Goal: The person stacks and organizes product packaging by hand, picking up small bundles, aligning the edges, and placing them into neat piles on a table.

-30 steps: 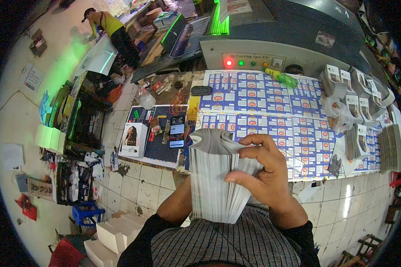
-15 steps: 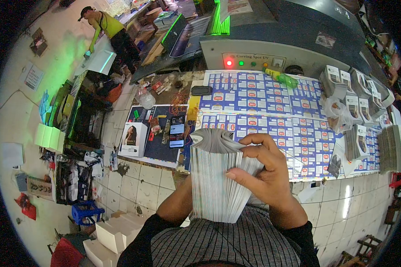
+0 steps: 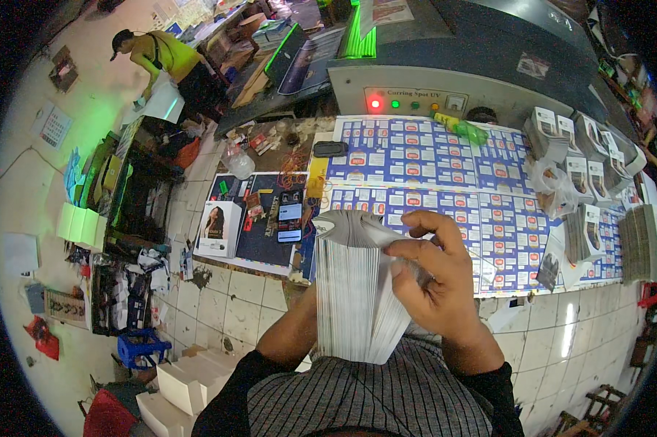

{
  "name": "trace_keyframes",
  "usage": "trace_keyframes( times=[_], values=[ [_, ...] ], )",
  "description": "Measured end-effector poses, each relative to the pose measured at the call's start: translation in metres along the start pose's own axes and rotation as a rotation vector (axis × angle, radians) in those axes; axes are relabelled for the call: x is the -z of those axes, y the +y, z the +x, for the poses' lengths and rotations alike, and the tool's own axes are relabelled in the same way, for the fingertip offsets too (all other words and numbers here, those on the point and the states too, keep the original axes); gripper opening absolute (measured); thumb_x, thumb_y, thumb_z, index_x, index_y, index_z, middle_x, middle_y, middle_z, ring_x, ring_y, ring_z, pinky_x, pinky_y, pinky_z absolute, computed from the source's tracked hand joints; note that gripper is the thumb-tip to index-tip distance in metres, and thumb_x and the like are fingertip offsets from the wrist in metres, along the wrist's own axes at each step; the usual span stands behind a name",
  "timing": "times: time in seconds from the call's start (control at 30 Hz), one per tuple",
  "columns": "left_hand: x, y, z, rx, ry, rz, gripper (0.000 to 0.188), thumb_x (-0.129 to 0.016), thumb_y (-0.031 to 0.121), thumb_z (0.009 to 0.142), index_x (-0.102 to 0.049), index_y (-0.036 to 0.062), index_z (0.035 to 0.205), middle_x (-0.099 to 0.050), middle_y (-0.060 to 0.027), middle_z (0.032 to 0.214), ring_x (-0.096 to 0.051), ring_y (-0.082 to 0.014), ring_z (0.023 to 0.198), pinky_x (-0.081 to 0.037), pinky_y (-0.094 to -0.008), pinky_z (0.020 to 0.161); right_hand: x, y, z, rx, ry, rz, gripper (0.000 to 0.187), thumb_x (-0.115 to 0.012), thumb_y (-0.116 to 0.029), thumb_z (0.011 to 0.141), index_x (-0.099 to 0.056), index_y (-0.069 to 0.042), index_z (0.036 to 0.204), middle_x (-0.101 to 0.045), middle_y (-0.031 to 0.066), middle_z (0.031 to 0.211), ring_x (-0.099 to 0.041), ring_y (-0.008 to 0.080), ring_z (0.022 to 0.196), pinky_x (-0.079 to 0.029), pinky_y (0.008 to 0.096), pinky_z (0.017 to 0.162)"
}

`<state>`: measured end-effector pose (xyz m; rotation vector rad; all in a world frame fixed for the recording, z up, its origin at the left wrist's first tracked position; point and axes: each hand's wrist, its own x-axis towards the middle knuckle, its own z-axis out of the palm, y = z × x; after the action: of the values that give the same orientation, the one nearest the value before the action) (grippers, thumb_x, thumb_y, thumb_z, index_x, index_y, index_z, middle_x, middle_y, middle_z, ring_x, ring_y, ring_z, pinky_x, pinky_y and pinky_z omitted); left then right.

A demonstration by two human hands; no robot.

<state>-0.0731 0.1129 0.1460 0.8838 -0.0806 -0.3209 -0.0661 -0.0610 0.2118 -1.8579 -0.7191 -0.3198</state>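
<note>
A thick stack of thin printed sheets (image 3: 350, 291) is held upright before my chest, its top bent over and its edges facing me. My left hand is behind the stack and its fingers are hidden; only the left wrist and forearm show, supporting it from the left. My right hand (image 3: 438, 277) is at the stack's right side, fingers curled, with fingertips and thumb on the sheets near the upper edge. A gap runs down between the tight left part and the fanned right part.
A table ahead bears blue-and-white printed sheets (image 3: 445, 218). Bundled stacks (image 3: 583, 175) and a clear plastic bag (image 3: 552, 186) are at the right. A phone (image 3: 290, 217), a boxy white stack (image 3: 220, 229) and a green bottle (image 3: 470, 131) lie around. A person in yellow (image 3: 171, 54) works at far left.
My right thumb has shifted right, off the middle of the sheet edges, and a gap has opened in the stack. The person at far left has bent and moved left.
</note>
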Motion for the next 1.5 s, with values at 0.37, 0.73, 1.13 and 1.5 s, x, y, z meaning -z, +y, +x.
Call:
trace_keyframes(
  times=[0.37,0.73,1.13,1.5],
  values=[
    [-0.009,0.002,0.005,0.022,0.000,0.060,0.036,-0.036,0.037,0.103,-0.047,0.0109,0.126,-0.051,-0.0084,0.122,-0.052,-0.0214,0.114,-0.043,-0.0369,0.100,-0.004,0.002,0.000,0.061,0.103,-0.122,0.048,-0.088,-0.042,0.057,-0.069,-0.008,0.085,-0.060,0.0109,0.103,-0.058,0.0270,0.087,-0.046,0.0385,0.073],
    [-0.029,0.010,0.003,0.069,0.092,0.015,0.038,-0.037,0.041,0.103,-0.048,0.0125,0.125,-0.051,-0.0083,0.122,-0.052,-0.0217,0.114,-0.043,-0.0382,0.101,-0.003,0.003,0.000,0.056,0.084,-0.080,0.044,-0.087,-0.038,0.060,-0.069,-0.007,0.085,-0.061,0.0103,0.104,-0.058,0.0259,0.086,-0.046,0.0376,0.074],
    [-0.002,-0.003,0.004,0.046,0.015,-0.051,0.043,-0.039,0.038,0.102,-0.043,0.0086,0.134,-0.049,-0.0102,0.130,-0.051,-0.0226,0.119,-0.042,-0.0386,0.104,-0.002,0.000,-0.001,-0.012,0.032,0.010,0.030,-0.083,-0.025,0.069,-0.067,-0.007,0.088,-0.060,0.0128,0.110,-0.057,0.0305,0.096,-0.046,0.0399,0.081],
    [0.039,-0.036,0.019,-0.113,-0.240,0.014,0.044,-0.046,0.021,0.100,-0.038,0.0019,0.139,-0.049,-0.0113,0.132,-0.051,-0.0203,0.120,-0.044,-0.0315,0.103,0.004,-0.007,0.005,0.133,0.056,-0.244,0.031,-0.083,-0.033,0.064,-0.066,-0.010,0.077,-0.059,0.0135,0.114,-0.053,0.0339,0.105,-0.041,0.0454,0.087]
  ],
)
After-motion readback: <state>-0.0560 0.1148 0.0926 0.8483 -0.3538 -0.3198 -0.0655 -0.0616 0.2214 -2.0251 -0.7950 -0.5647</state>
